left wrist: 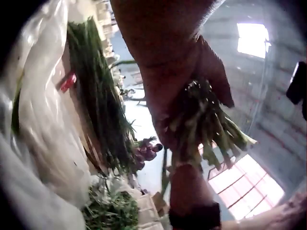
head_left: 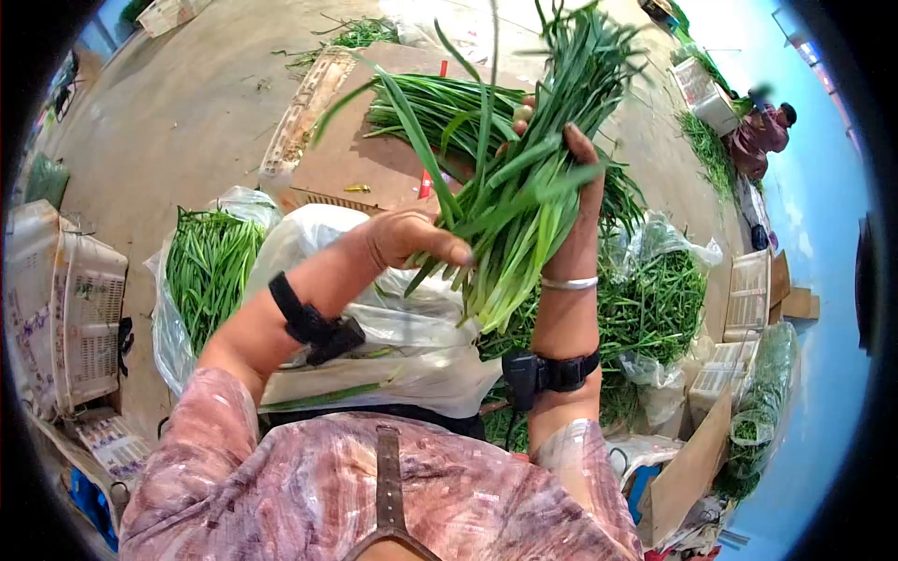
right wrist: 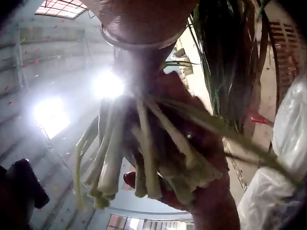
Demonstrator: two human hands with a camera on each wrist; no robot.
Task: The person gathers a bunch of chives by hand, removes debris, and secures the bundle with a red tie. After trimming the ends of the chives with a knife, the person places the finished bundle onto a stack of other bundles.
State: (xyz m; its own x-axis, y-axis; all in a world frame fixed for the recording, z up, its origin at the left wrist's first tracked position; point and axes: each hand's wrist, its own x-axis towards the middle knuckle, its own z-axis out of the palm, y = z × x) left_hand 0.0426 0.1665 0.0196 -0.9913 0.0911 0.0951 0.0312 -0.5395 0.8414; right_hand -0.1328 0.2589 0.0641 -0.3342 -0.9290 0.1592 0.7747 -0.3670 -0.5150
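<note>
The bundle of green stalks (head_left: 524, 243) is held up before me, above the plastic sheet (head_left: 309, 245); my right hand (head_left: 587, 210) is curled round it; my left hand (head_left: 416, 234) lies against its near side, thumb extended, fingers hidden, so its hold cannot be determined; stray blades (head_left: 421, 154) project sideways; risk, in my judgement: a slack right grip could shed stalks; a hard tug on those blades could tear them.

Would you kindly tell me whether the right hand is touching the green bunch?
Touching: the head view shows the right hand gripping the green bunch, thumb on one side, fingertips on the other.
</note>
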